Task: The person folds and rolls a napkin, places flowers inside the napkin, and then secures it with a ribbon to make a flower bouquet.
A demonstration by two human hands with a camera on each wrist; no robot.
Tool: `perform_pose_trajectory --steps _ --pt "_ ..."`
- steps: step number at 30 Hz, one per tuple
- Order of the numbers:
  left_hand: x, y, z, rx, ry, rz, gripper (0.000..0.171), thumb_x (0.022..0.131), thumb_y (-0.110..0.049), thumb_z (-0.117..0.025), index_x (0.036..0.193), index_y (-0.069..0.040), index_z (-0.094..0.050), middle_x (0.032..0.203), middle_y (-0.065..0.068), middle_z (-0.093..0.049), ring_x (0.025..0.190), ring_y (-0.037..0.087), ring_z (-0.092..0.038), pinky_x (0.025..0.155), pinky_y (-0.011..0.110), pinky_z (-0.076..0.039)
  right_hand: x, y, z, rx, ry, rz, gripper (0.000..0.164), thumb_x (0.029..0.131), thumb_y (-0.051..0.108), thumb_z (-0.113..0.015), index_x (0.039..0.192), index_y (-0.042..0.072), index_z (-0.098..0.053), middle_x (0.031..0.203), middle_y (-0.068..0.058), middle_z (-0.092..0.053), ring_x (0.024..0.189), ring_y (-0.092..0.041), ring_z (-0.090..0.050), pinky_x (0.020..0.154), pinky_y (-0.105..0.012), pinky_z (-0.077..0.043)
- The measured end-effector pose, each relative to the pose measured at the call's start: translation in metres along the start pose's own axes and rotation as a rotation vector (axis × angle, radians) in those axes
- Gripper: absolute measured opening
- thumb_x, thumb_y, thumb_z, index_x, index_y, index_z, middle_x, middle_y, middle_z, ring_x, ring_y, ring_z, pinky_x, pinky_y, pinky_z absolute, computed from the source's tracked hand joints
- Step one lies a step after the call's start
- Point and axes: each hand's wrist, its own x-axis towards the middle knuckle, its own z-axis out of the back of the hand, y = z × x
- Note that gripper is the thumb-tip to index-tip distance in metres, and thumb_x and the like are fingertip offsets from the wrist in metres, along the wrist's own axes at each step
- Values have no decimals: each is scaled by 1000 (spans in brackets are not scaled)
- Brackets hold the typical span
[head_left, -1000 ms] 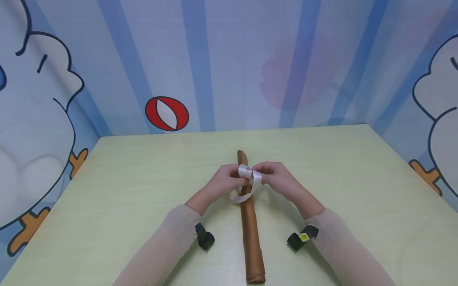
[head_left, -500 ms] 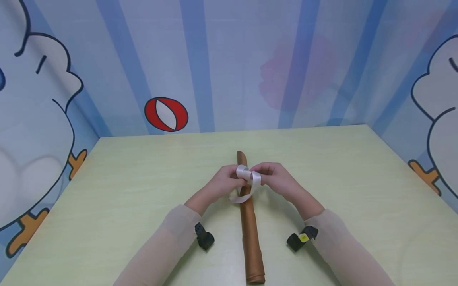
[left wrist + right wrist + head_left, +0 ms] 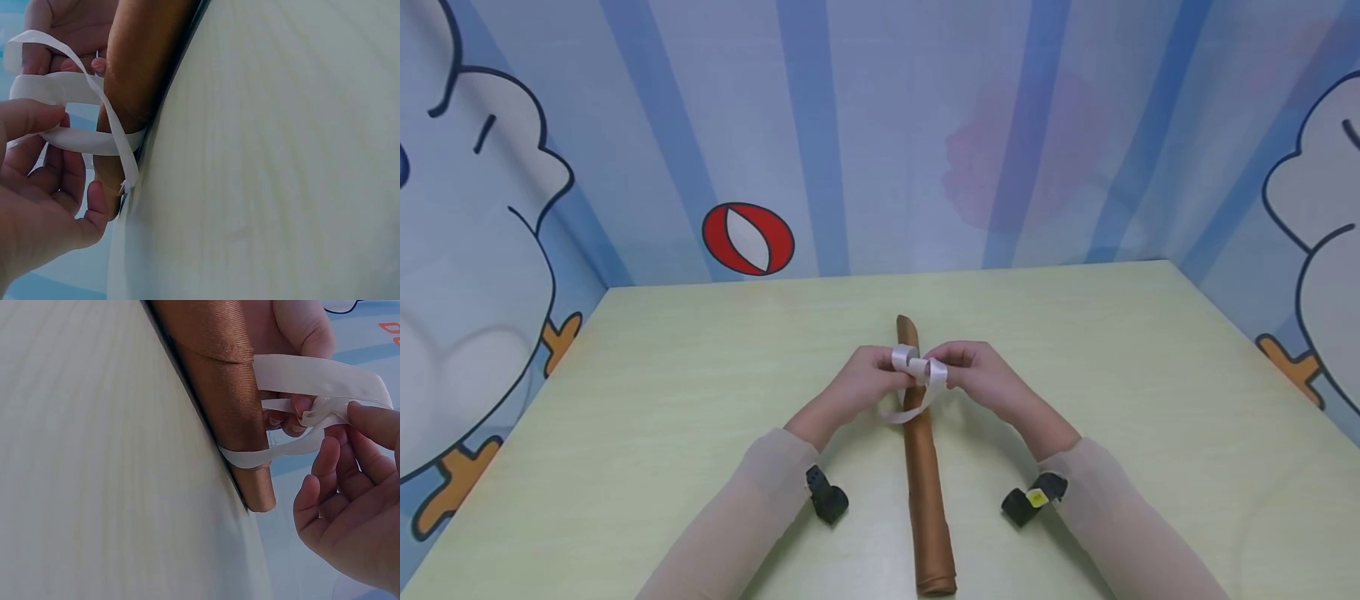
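A long brown roll (image 3: pixel 928 500) with a smooth, slightly shiny surface lies lengthwise on the table, pointing away from me. White satin ribbon (image 3: pixel 319 375) passes around its far part and rises in loops above it. My left hand (image 3: pixel 861 379) pinches the ribbon between thumb and finger on the roll's left side. On the other side, my right hand (image 3: pixel 985 375) pinches a ribbon loop with thumb and fingertip. One loose ribbon tail (image 3: pixel 115 128) hangs down across the roll in the left wrist view. Both hands meet close over the roll, near its narrow far end.
The pale yellow table (image 3: pixel 700 350) extends to both sides of the roll. Behind it stands a blue striped backdrop (image 3: pixel 910 125) with a printed red and white ball (image 3: pixel 748 239). A black wrist camera (image 3: pixel 829 497) sits on the left cuff, another black camera (image 3: pixel 1030 500) on the right.
My left hand has moved slightly left, drawing the ribbon loop a little wider over the roll. The right hand and the roll stay nearly in place.
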Motion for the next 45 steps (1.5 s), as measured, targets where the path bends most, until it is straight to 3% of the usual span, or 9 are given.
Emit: perform_pose_trajectory --steps 8,16,31,38,45 --pt "1 0 -1 23 43 -13 21 91 -5 -61 111 -1 -67 109 9 -68 98 19 -56 91 38 -43 0 -1 1 -3 -8 -1 23 93 4 -56 111 -7 -64 105 -12 -66 89 -18 -53 78 -31 -44" --pt "2 1 -2 30 45 -3 22 90 -6 -62 111 -2 -68 111 9 -68 102 20 -57 93 40 -43 0 -1 1 -4 -4 4 23 93 5 -56 112 -7 -63 106 -13 -66 89 -18 -54 79 -32 -45" --pt "0 2 3 21 -13 -7 16 84 -2 -63 98 1 -71 94 5 -67 85 18 -52 76 30 -43 1 -2 4 -22 -16 -9 24 95 6 -55 112 -8 -63 105 -13 -66 88 -16 -54 79 -34 -46" --pt "-1 2 7 11 -52 -31 24 88 0 -57 108 1 -70 111 12 -68 99 21 -58 88 36 -47 0 -3 6 -14 -13 -4 23 95 6 -55 111 -9 -63 102 -10 -67 86 -14 -55 79 -36 -47" --pt "-1 0 9 -5 -103 -7 22 90 -11 -65 109 -1 -71 113 10 -68 102 21 -57 88 36 -46 -1 -3 8 -48 -19 -5 24 96 6 -52 112 -9 -63 109 -18 -66 87 -15 -57 80 -36 -48"
